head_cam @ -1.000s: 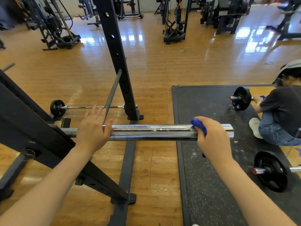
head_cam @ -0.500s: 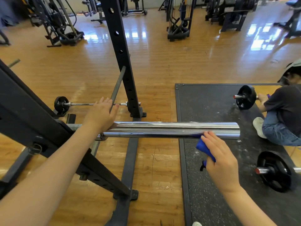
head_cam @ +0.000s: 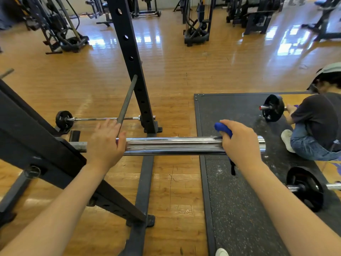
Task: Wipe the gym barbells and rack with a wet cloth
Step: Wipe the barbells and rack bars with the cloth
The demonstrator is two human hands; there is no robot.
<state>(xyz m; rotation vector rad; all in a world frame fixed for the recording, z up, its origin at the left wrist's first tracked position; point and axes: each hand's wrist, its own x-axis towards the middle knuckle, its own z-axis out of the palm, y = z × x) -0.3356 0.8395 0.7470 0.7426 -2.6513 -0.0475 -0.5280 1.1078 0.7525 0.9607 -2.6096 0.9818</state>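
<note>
You are wiping the chrome bar (head_cam: 175, 145) that is sitting in the rack (head_cam: 36, 137); your right hand (head_cam: 241, 143) is curling over the bar near its free end, which is hanging out over the black mat (head_cam: 239, 209), and is pressing the blue cloth (head_cam: 224, 129) onto the metal (a tail of the cloth is dangling below the bar); your left hand (head_cam: 106, 143) is lying open on the bar's inner end, just beside the rack's sloping beam, fingers straight, steadying it. The step in hand is the barbell's shiny sleeve; the next move is likely calling for sliding the cloth along toward your left hand while you are keeping the bar from rolling; the rack's upright (head_cam: 132, 67) and base are probably waiting their turn.
</note>
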